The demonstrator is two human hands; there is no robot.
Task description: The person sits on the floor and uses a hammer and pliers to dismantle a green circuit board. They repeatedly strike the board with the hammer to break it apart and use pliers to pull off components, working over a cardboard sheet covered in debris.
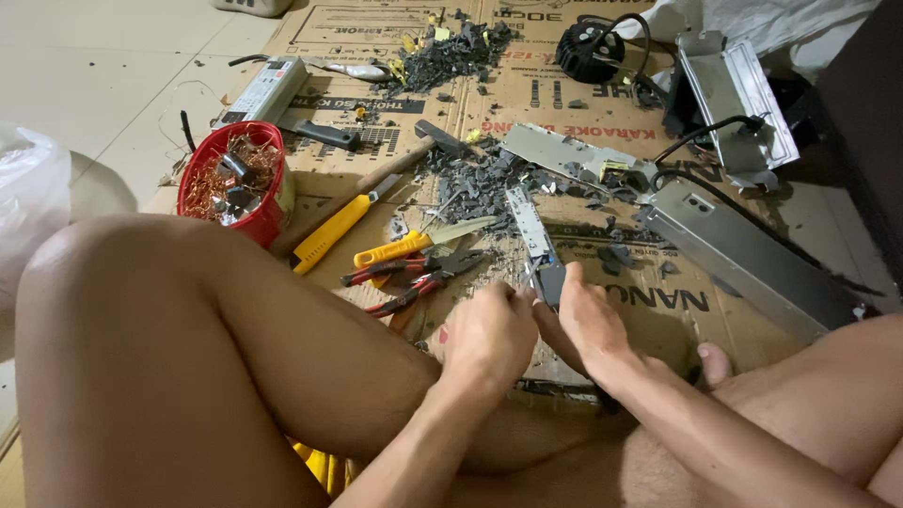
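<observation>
Bare skin fills the near field: a raised knee at 8 o'clock and a second leg at 4 o'clock, with both forearms meeting between them.

Left hand (pixel 487 334) is curled narrow, fingers bent toward the near end of a narrow grey metal strip with a circuit board along it (pixel 532 235); whether it grips or only touches cannot be told. Right hand (pixel 585 320) is closed around that same near end, thumb side against the strip. The strip lies on the brown printed cardboard sheet (pixel 658 310), just beyond the hands at centre; its long axis runs from 6 o'clock to 12 o'clock, tilted slightly toward 11, with the far end pointing away from the person.

Just beside the left hand at 10 o'clock lie red-handled pliers (pixel 414 282), a yellow-handled knife (pixel 419 243) and a yellow utility cutter (pixel 329 233). A wooden-handled hammer (pixel 376 179) lies beyond them. A long grey metal housing (pixel 752 263) lies at 2 o'clock, well apart from the hands.

Farther at 10 o'clock stands a red plastic bucket of copper wire scraps (pixel 230 183). Dark grey broken fragments (pixel 480 174) are scattered past the strip's far end. A black round lamp (pixel 590 49) sits at 1 o'clock, near the far edge.
</observation>
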